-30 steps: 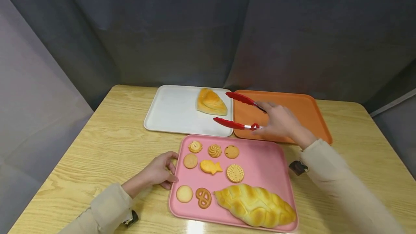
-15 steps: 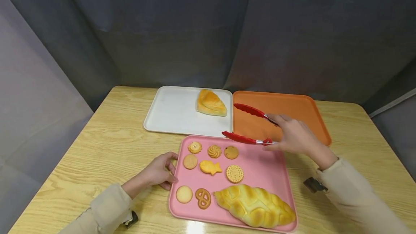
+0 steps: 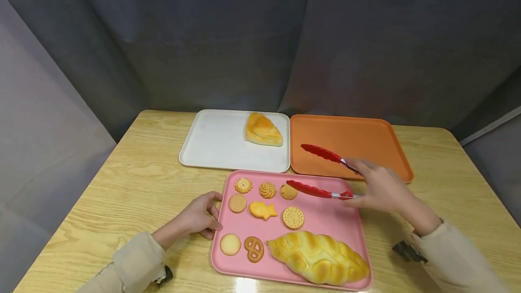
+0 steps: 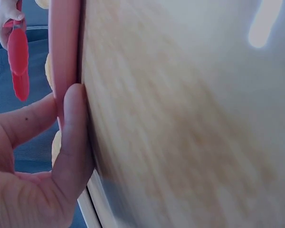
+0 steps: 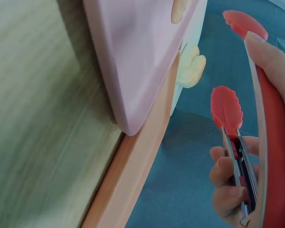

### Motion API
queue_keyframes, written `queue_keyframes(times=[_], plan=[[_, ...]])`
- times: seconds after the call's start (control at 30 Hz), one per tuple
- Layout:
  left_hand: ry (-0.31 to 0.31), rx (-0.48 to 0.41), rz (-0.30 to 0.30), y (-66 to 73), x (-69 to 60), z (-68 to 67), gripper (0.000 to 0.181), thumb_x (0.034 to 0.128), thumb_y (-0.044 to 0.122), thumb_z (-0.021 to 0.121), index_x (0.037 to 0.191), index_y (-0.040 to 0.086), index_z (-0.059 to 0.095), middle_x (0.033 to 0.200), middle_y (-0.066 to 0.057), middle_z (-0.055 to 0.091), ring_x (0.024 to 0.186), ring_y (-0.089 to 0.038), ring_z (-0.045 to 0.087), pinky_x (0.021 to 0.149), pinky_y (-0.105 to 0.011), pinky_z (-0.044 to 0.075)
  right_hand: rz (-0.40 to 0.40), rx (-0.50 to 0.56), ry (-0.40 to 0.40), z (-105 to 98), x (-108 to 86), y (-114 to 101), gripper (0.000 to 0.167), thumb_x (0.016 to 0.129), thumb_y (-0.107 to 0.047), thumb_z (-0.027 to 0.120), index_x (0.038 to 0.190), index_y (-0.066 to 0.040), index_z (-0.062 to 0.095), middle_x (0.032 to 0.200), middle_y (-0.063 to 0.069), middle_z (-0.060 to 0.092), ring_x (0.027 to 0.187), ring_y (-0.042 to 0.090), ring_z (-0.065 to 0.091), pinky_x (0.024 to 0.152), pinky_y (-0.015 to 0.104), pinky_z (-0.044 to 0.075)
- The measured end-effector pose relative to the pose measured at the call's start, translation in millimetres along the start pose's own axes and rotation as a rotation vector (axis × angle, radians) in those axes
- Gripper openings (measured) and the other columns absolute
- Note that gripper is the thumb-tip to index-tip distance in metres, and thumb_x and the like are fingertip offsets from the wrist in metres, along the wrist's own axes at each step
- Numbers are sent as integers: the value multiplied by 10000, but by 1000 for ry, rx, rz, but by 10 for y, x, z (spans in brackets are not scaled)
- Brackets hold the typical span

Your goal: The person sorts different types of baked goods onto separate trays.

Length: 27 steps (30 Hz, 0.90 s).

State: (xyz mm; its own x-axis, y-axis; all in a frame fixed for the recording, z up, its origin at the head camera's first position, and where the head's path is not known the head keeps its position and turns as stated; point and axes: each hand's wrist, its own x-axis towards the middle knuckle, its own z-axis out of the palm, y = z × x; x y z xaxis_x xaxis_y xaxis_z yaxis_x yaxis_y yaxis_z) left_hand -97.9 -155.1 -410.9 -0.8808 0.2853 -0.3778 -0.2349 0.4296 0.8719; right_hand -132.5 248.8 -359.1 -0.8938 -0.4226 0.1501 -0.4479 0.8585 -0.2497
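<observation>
Red tongs (image 3: 312, 189) and the right hand (image 3: 384, 189) have been brought nearer, and to the right, since the earlier head views: where the tips were held by the white tray (image 3: 228, 159), one jaw is now held above the far part of the pink tray (image 3: 338, 220), the other above the orange tray (image 3: 366, 141). By the right hand's curled fingers the tongs are held with their jaws spread wide; they are raised clear of the pink tray, as is seen from the right wrist. By the left hand (image 3: 199, 214), the pink tray's left rim is pinched between thumb and fingers, with little gap.

Eight biscuits are spread on the pink tray. Along its far edge, from left to right, are set a scalloped one (image 3: 243, 185), a swirl (image 3: 267, 190) and a spotted one (image 3: 286, 193), partly covered from above by the tongs. In its middle, a plain disc (image 3: 238, 203), a fish (image 3: 262, 210) and a cracker (image 3: 293, 217) are seen. At its near left, a pale disc (image 3: 230, 244) and a pretzel (image 3: 254, 249) are placed; its near right is filled by a braided loaf (image 3: 321, 259).

Beyond the pink tray, the white tray is set to the left, with a pastry (image 3: 262, 130) laid on it, and the orange tray to the right. All three are carried by a wooden counter (image 3: 134, 189).
</observation>
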Motion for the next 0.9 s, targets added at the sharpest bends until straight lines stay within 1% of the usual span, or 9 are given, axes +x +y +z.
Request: queue_keyframes(times=[0.23,0.47,0.6,0.77,0.83,0.9], plan=[[-1,-3,-1,3,-6,1,571,713,-154,637,1230,-48,417,773,-140,494,450,-164,521,399,-335,530,-12,4,22,5,-171,0,900,517,-492,837,1217,-23,520,1029,140,607,749,256,612,564,384,543],[0,9,1,-7,-1,1,572,711,-149,645,1226,-44,419,768,-134,496,453,-169,525,397,-340,530,0,16,-9,-10,-356,-1,911,525,-509,827,1243,-56,500,1050,131,603,791,239,611,604,425,551],[4,8,-1,-12,5,4,580,708,-151,649,1230,-45,418,763,-134,499,456,-175,531,399,-345,532,1,19,-8,-16,-455,3,913,511,-504,835,1243,-69,505,1069,124,602,813,241,615,624,452,555],[7,11,-8,-10,14,6,581,708,-152,649,1231,-44,420,764,-133,498,457,-171,530,399,-340,532,41,28,-27,-44,-583,-16,913,491,-493,847,1232,-77,514,1039,113,604,813,237,604,613,459,557],[9,10,-11,-11,15,7,580,707,-157,646,1229,-44,420,766,-132,494,457,-169,526,398,-336,531,41,25,-30,-57,-639,-29,900,491,-497,844,1217,-75,520,1010,107,606,786,218,595,595,436,556],[10,8,-15,-12,15,9,581,705,-161,643,1228,-44,422,768,-131,491,459,-168,524,398,-334,531,22,12,-10,-66,-696,-42,887,480,-486,852,1201,-81,532,976,75,608,733,156,566,550,341,537]])
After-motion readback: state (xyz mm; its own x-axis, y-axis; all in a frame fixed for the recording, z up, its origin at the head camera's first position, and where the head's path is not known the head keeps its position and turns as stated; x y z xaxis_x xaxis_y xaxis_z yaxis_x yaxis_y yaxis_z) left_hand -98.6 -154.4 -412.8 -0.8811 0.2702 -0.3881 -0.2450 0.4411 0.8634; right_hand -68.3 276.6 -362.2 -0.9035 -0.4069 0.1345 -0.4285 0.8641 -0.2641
